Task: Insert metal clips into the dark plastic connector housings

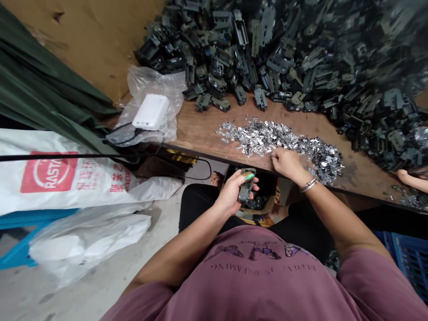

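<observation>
Broadly, a brown wooden table (197,130) spans the upper frame, most of it buried under a great heap of dark grey-green slotted housings (234,55), probably pushed to the back to free the front edge. Along that edge, right of centre, spreads a pile of small shiny silver metal pieces (261,137), presumably set there for easy reach. Below the edge, an open brown cardboard box (269,207) of dark parts sits between the knees. The right hand (288,164) rests curled at the pile's near side; I cannot tell whether its fingers pinch a piece. The left hand (230,192) is clamped on one elongated grey-green housing (245,191) above the box, thumb across it, likely to steady it.
</observation>
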Motion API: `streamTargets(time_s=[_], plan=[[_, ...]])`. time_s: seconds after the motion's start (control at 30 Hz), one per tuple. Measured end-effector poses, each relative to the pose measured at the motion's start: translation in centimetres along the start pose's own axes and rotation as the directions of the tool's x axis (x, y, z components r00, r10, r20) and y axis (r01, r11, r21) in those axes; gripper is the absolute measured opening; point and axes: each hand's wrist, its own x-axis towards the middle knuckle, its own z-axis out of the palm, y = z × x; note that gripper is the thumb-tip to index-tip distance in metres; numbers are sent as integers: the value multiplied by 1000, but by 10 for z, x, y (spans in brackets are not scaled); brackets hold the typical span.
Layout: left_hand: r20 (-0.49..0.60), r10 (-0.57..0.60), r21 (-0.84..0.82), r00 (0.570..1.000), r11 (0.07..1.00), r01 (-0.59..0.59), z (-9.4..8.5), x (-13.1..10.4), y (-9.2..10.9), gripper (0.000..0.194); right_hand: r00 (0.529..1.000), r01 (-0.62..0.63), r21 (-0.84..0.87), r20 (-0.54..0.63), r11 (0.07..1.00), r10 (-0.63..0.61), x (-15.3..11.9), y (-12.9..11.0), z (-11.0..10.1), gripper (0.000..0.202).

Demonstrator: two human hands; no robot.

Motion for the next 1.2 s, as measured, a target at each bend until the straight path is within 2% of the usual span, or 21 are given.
streamTargets(time_s=[0.07, 0.13, 0.23, 0.3, 0.4, 0.53, 0.6, 0.67, 0.77, 0.87, 0.93, 1.0, 1.1, 1.17, 1.2], plan=[[-7, 7, 8, 1000, 1000, -7, 1, 2, -1, 24, 1000, -18, 119, -5, 993, 19, -6, 10, 0, 15], [-3, -2, 28, 1000, 1000, 2, 3, 4, -3, 25, 998, 3, 204, -60, 979, 9, -7, 13, 2, 18], [14, -31, 66, 999, 997, 30, 9, 4, -5, 23, 993, 23, 150, -115, 988, -5, -1, 6, 6, 23], [14, -44, 81, 999, 996, 43, 11, 3, -6, 23, 998, 18, 61, -69, 998, -14, 4, 2, 8, 23], [-6, -31, 86, 999, 996, 32, 9, 1, -4, 25, 997, 73, 2, 16, 997, -73, 4, 7, 6, 27], [-33, -14, 77, 999, 997, 17, 5, 1, -3, 25, 989, 138, 75, 33, 988, -141, -9, 23, 1, 25], [-23, -24, 84, 999, 996, 26, 6, 1, -4, 24, 994, 109, 179, -18, 978, -108, -13, 24, 0, 22], [-8, -28, 99, 1000, 995, 28, 10, 2, -6, 23, 998, 31, 231, -60, 972, -18, -14, 17, 1, 21], [16, -18, 124, 1000, 992, 16, 15, 2, -9, 23, 994, -89, 134, -46, 987, 96, -9, 1, 4, 30], [23, -12, 136, 1000, 991, 8, 16, 3, -9, 24, 994, -98, 56, -43, 994, 100, -7, -5, 5, 26], [9, -5, 140, 1000, 990, 3, 14, 3, -8, 24, 993, -54, 136, -96, 989, 67, -12, -3, 4, 22], [0, 3, 154, 1000, 988, -3, 12, 2, -7, 26, 984, 9, 332, -168, 943, 50, -22, -2, 3, 19], [54, 14, 183, 998, 983, -24, 13, 0, -7, 30, 972, 76, 660, -216, 747, 91, -43, -11, 3, 16], [113, 48, 202, 992, 977, -71, 15, -2, -8, 33, 964, 113, 776, -237, 620, 121, -57, -24, 4, 12], [139, 75, 215, 987, 971, -104, 16, -2, -9, 34, 957, 148, 794, -266, 590, 117, -63, -31, 5, 11]])
